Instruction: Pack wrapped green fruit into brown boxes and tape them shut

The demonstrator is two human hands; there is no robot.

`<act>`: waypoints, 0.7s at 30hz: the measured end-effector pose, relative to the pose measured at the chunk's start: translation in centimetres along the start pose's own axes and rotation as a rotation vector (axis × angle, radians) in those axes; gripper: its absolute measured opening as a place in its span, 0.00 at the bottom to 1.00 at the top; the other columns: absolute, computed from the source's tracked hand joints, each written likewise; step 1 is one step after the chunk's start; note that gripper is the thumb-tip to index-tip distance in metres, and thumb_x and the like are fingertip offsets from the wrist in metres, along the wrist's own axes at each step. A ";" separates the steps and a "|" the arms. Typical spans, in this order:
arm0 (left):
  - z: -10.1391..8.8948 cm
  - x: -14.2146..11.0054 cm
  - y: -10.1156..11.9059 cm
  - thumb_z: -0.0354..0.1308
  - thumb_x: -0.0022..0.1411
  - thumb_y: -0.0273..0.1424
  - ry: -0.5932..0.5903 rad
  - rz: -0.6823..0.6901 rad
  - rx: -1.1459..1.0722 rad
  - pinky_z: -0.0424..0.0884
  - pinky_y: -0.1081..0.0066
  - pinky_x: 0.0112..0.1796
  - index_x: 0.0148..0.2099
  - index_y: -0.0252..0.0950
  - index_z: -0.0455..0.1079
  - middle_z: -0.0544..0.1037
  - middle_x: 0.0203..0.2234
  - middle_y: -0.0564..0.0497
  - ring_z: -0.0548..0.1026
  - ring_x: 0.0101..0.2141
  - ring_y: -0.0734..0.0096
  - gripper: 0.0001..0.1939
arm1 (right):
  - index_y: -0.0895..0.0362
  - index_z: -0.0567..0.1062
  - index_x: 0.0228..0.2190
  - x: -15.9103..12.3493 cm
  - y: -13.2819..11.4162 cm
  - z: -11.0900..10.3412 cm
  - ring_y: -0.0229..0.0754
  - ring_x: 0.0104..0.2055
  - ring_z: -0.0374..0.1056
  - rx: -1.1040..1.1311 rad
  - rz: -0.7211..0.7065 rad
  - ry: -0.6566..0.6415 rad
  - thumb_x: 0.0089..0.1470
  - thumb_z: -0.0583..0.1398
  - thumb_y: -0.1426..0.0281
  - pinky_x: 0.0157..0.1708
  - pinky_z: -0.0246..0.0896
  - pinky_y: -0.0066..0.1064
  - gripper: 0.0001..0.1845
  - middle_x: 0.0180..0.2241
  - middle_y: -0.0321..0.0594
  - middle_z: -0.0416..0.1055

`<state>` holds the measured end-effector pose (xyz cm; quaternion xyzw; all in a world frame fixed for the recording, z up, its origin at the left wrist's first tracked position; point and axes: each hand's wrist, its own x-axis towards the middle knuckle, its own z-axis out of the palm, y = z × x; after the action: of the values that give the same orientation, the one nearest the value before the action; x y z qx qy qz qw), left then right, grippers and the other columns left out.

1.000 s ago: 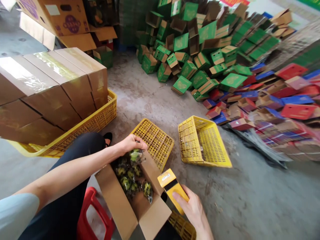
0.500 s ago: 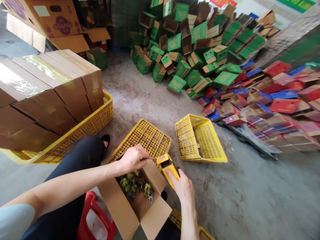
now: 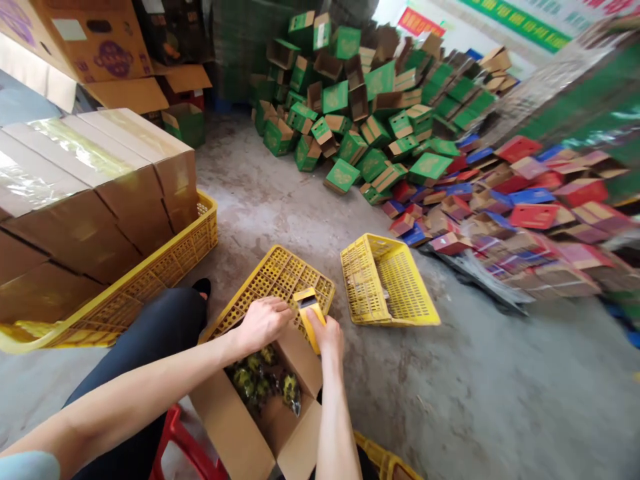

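Observation:
An open cardboard box [image 3: 240, 430] sits low in front of me with its flaps spread. Inside are several yellow-green and dark bundles [image 3: 255, 380], some in clear plastic; their kind is unclear. Closed at the far edge of the box, my left hand [image 3: 267, 323] has its fingertips curled by the upright flap [image 3: 301, 359]. Whatever it pinches is hidden. My right hand [image 3: 327, 337] grips a yellow handheld device [image 3: 311, 320] with a dark window near its top, its thumb along the front. The device is just right of my left fingers.
An upturned yellow crate [image 3: 273, 280] lies beyond the box; another yellow crate [image 3: 410, 280] rests on its side to the right. Taped cartons [image 3: 115, 187] fill a large crate at left. Green boxes [image 3: 343, 175] and red-blue boxes [image 3: 533, 215] are heaped behind. A red stool [image 3: 185, 443] is below.
My right hand has brought the yellow device left, closer to my left hand. My left hand stays at the box's far edge. The whole view has shifted slightly.

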<state>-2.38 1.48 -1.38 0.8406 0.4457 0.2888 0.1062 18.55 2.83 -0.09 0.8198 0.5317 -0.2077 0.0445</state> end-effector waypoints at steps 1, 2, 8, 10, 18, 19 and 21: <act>0.1 -0.2 -0.2 0.52 0.71 0.26 0.005 -0.013 -0.008 0.65 0.72 0.32 0.33 0.37 0.76 0.77 0.25 0.50 0.74 0.30 0.68 0.15 | 0.58 0.81 0.48 -0.3 -0.4 0.1 0.56 0.48 0.79 -0.004 0.007 0.025 0.63 0.52 0.41 0.42 0.67 0.37 0.36 0.46 0.60 0.81; 0.2 -0.4 -0.3 0.52 0.71 0.26 0.020 -0.033 -0.020 0.66 0.72 0.32 0.35 0.37 0.77 0.78 0.27 0.49 0.75 0.31 0.67 0.14 | 0.58 0.81 0.47 -0.6 -0.7 0.3 0.56 0.48 0.79 -0.003 0.011 0.040 0.62 0.53 0.41 0.42 0.67 0.36 0.36 0.45 0.59 0.81; -1.9 -1.5 0.3 0.54 0.72 0.32 0.049 -0.088 -0.348 0.71 0.75 0.35 0.41 0.40 0.81 0.81 0.29 0.50 0.79 0.33 0.68 0.13 | 0.60 0.77 0.49 -1.0 -0.5 1.4 0.56 0.48 0.79 -0.106 0.062 0.241 0.65 0.54 0.45 0.46 0.68 0.38 0.32 0.42 0.60 0.82; -3.4 -1.8 0.8 0.55 0.72 0.37 0.015 -0.051 -0.559 0.73 0.74 0.39 0.42 0.40 0.81 0.83 0.32 0.49 0.80 0.35 0.68 0.13 | 0.61 0.78 0.45 -0.6 0.3 1.5 0.57 0.47 0.80 -0.126 0.129 0.228 0.66 0.55 0.48 0.44 0.69 0.38 0.29 0.42 0.62 0.81; -4.9 0.5 -0.3 0.64 0.63 0.43 -0.148 -0.399 -1.027 0.76 0.65 0.46 0.44 0.37 0.84 0.86 0.41 0.45 0.82 0.42 0.56 0.16 | 0.61 0.74 0.50 0.5 0.0 4.5 0.54 0.53 0.76 0.030 -0.060 0.029 0.66 0.59 0.58 0.51 0.64 0.35 0.20 0.47 0.57 0.81; -4.8 0.8 -0.4 0.64 0.63 0.43 -0.167 -0.386 -1.046 0.76 0.65 0.47 0.44 0.36 0.84 0.86 0.41 0.45 0.82 0.42 0.56 0.17 | 0.62 0.75 0.49 0.6 -0.3 4.6 0.54 0.54 0.76 0.043 -0.067 0.012 0.65 0.60 0.60 0.52 0.63 0.36 0.19 0.47 0.58 0.81; -4.8 1.3 -0.6 0.64 0.63 0.43 -0.184 -0.385 -1.060 0.75 0.65 0.46 0.44 0.35 0.84 0.85 0.41 0.44 0.82 0.42 0.58 0.17 | 0.59 0.76 0.46 1.1 -0.9 4.1 0.53 0.54 0.76 0.089 -0.093 -0.017 0.65 0.59 0.59 0.52 0.64 0.36 0.17 0.45 0.55 0.81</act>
<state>-5.04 2.52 2.73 0.5980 0.3738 0.3738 0.6025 16.95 2.91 -4.15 0.7936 0.5592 -0.2399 0.0030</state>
